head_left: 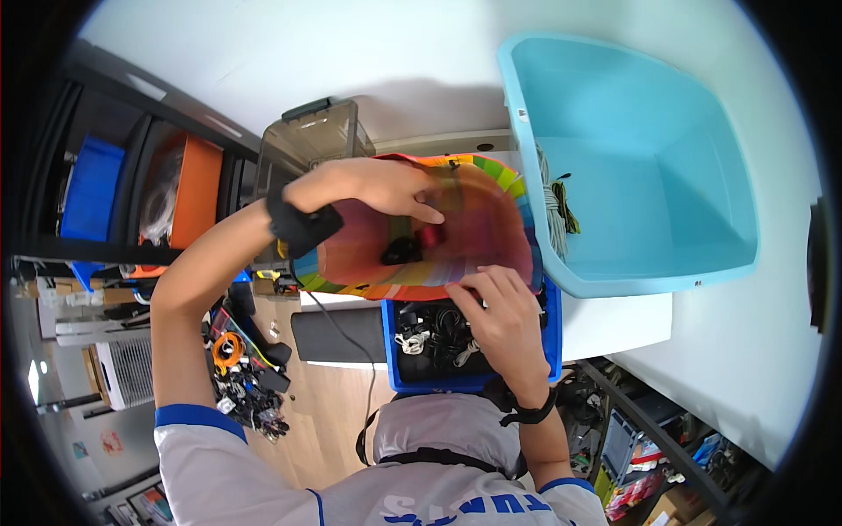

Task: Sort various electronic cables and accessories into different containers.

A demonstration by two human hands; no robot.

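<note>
A multicoloured striped bag (491,223) lies with its mouth up in front of me, its inside reddish. My left hand (399,188) reaches over its far left side, one finger stretched toward the middle and nothing visible in its grasp. Below that hand, a black object (402,251) and a blurred red object (430,235) lie inside the bag. My right hand (507,320) is closed on the bag's near right rim, the thumb along the edge. Under this hand a blue bin (392,377) holds black and white cables (447,329).
A large light-blue tub (645,210) with bundled cables (557,206) stands at the right. Behind the bag at the left is a translucent grey box (307,136). Shelving (114,254) with blue and orange bins is at far left; a cable pile (250,386) lies on the floor.
</note>
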